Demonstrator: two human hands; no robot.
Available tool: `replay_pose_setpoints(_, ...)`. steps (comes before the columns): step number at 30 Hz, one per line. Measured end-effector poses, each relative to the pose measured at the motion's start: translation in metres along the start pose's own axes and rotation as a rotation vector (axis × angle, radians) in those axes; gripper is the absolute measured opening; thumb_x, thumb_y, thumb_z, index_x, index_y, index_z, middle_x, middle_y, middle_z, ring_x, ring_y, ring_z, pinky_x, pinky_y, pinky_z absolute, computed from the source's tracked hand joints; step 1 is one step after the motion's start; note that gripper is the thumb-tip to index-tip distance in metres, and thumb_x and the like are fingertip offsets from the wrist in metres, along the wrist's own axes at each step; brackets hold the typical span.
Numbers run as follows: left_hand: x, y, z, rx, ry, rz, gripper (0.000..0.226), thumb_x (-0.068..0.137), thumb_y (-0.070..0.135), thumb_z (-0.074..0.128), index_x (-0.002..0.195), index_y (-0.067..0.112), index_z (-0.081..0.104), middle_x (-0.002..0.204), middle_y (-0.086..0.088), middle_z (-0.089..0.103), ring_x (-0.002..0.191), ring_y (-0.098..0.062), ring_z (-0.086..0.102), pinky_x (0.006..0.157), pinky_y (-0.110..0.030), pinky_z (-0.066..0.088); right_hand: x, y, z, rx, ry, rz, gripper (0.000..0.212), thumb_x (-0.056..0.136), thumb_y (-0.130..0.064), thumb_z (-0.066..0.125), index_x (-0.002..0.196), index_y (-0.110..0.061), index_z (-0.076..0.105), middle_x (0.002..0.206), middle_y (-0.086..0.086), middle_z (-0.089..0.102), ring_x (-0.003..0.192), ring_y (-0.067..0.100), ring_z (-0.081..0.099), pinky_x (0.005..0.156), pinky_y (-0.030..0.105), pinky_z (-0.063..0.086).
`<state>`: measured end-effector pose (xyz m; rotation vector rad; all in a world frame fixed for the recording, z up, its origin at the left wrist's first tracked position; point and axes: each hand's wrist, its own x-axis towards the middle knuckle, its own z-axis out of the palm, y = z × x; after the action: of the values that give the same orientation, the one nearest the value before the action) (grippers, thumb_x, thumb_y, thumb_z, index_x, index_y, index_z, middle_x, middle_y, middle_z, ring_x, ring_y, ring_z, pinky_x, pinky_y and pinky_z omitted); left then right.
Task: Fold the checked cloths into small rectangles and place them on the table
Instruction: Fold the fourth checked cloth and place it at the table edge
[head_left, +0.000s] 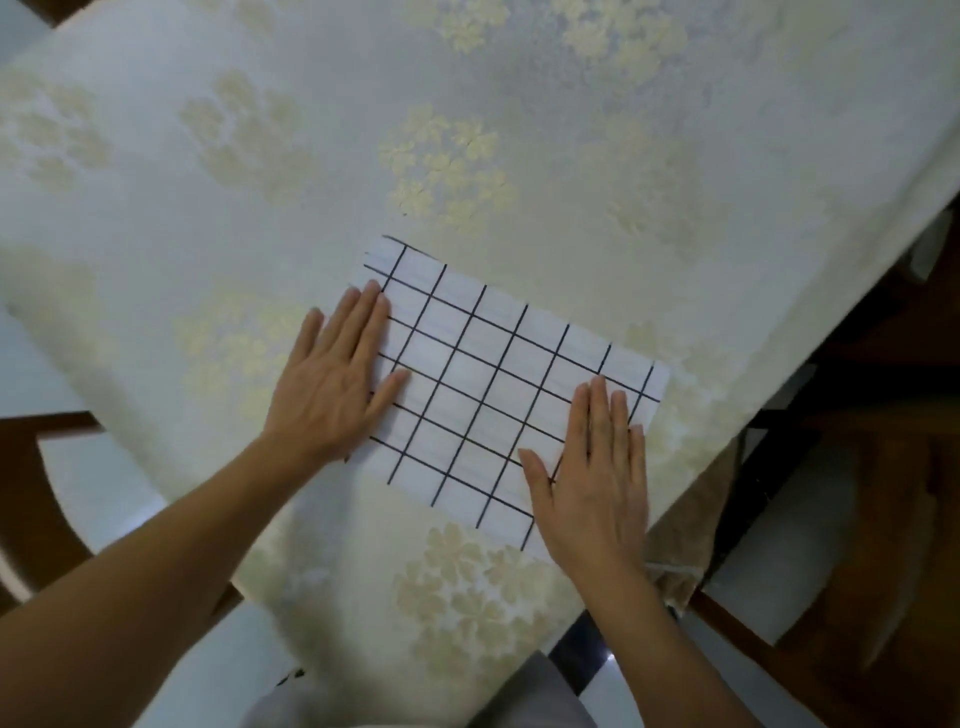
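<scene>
A white cloth with a black checked grid (493, 374) lies flat as a folded rectangle on the table, set at a slant near the table's right corner. My left hand (337, 379) rests palm down on the cloth's left end, fingers spread and pointing away from me. My right hand (592, 478) lies flat on the cloth's near right corner, fingers straight. Neither hand grips the cloth; both press on top of it.
The table wears a cream tablecloth with pale flower patterns (467, 130). Its edge runs diagonally at the right (810, 353), with dark wooden furniture (883, 493) and pale floor beyond. A curved wooden chair part (47, 499) sits at the lower left.
</scene>
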<state>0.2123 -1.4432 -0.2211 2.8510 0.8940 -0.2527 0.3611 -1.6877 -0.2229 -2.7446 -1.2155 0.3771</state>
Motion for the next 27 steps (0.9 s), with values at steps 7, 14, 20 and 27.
replay_pose_setpoints(7, -0.037, 0.019, -0.026, -0.143, 0.161, -0.309, 0.064, 0.098, 0.039, 0.044, 0.144, -0.005, 0.040, 0.139, -0.024, 0.050, 0.125, -0.038, 0.049, 0.107, -0.050, 0.041, 0.080, -0.009, -0.044, 0.002, 0.036, -0.590, 0.050, 0.096, -0.026, 0.053, 0.141, -0.005, 0.051, 0.141, 0.016, 0.054, 0.130, 0.034, 0.052, 0.110, 0.051, 0.041)
replay_pose_setpoints(14, -0.059, 0.016, -0.035, -0.191, 0.198, -0.511, 0.045, 0.082, 0.021, 0.070, 0.120, -0.003, 0.061, 0.108, -0.020, 0.062, 0.087, -0.035, 0.060, 0.071, -0.043, 0.053, 0.184, -0.102, -0.082, -0.207, -0.113, -1.137, 0.031, 0.079, -0.012, 0.078, 0.108, -0.008, 0.069, 0.105, 0.013, 0.069, 0.087, 0.035, 0.065, 0.067, 0.041, 0.056)
replay_pose_setpoints(20, -0.046, 0.010, -0.038, -0.181, 0.131, -0.632, 0.036, 0.079, 0.024, 0.074, 0.108, 0.004, 0.066, 0.096, -0.014, 0.062, 0.079, -0.030, 0.058, 0.063, -0.039, 0.050, 0.227, -0.173, -0.085, -0.360, -0.259, -1.366, 0.032, 0.090, -0.024, 0.069, 0.121, -0.014, 0.066, 0.116, 0.008, 0.066, 0.098, 0.032, 0.062, 0.076, 0.040, 0.049)
replay_pose_setpoints(27, -0.030, 0.008, -0.039, -0.184, 0.040, -0.697, 0.034, 0.094, 0.033, 0.053, 0.118, 0.010, 0.057, 0.108, -0.008, 0.057, 0.093, -0.025, 0.054, 0.076, -0.036, 0.045, 0.234, -0.210, -0.065, -0.475, -0.401, -1.500, 0.030, 0.094, -0.030, 0.061, 0.122, -0.020, 0.062, 0.117, 0.001, 0.062, 0.102, 0.026, 0.056, 0.075, 0.040, 0.048)
